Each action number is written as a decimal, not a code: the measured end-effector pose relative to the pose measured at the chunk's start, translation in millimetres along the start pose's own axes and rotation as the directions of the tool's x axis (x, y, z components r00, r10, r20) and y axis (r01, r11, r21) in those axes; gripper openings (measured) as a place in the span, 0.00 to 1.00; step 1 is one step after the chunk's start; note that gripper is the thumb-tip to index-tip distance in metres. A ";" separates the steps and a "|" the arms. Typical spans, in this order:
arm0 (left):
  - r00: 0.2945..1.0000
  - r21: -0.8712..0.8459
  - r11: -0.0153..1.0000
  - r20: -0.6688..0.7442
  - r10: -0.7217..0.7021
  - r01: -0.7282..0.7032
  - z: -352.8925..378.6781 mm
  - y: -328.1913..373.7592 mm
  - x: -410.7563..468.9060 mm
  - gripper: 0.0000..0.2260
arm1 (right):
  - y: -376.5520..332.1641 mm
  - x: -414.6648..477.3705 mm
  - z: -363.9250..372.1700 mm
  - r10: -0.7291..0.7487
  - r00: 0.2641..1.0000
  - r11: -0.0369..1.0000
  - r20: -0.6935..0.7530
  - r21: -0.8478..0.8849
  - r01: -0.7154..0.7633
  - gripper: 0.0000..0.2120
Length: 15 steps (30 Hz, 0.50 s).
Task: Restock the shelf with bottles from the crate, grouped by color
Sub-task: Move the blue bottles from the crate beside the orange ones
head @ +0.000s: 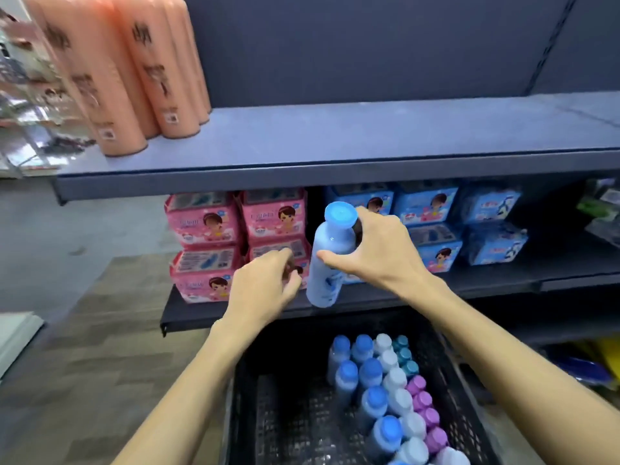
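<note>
Bright, even light; left edge motion-blurred, wide-angle bending at the borders, crate shadowed.

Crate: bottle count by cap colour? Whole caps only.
Blue caps: 6
Pale caps: 6
Teal caps: 3
Purple caps: 4
Total: 19. The picture's bottom edge cuts off a few more.
</note>
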<state>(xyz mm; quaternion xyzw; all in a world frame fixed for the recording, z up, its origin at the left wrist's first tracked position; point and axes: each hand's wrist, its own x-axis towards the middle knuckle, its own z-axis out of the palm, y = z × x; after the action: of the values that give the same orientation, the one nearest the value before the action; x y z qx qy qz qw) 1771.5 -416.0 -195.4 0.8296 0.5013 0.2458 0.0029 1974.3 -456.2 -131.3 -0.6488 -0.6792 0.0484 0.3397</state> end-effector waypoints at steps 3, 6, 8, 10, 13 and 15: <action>0.997 0.048 0.997 -0.047 0.062 -0.059 -31.9 6.1 15.8 0.07 | -23.6 16.8 -32.6 -0.038 0.998 0.999 -0.040 0.007 0.038 0.24; 0.989 0.071 0.992 -0.091 0.113 -0.107 -63.0 6.3 32.2 0.06 | -49.5 37.9 -67.7 -0.071 0.995 0.997 -0.074 0.003 0.071 0.22; 0.980 0.072 0.989 -0.145 0.138 -0.128 -85.1 7.0 44.4 0.06 | -65.9 52.3 -90.0 -0.095 0.990 0.995 -0.106 -0.002 0.095 0.23; 0.961 0.047 0.988 -0.227 0.155 -0.149 -106.3 9.9 55.9 0.08 | -81.9 66.3 -110.8 -0.113 0.982 0.993 -0.150 0.012 0.116 0.24; 0.929 -0.015 0.986 -0.338 0.150 -0.165 -136.0 17.0 73.8 0.07 | -104.1 86.8 -136.9 -0.115 0.974 0.991 -0.197 0.047 0.127 0.23; 0.915 -0.041 0.985 -0.378 0.142 -0.170 -153.1 20.3 87.7 0.06 | -117.4 101.0 -149.7 -0.132 0.965 0.987 -0.228 0.056 0.148 0.24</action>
<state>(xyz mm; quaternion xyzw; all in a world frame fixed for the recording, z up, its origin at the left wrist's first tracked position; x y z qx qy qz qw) 1758.4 -390.0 -20.3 0.8042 0.4157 0.4169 -0.0817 1960.5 -438.0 82.9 -0.5877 -0.6785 -0.0243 0.4401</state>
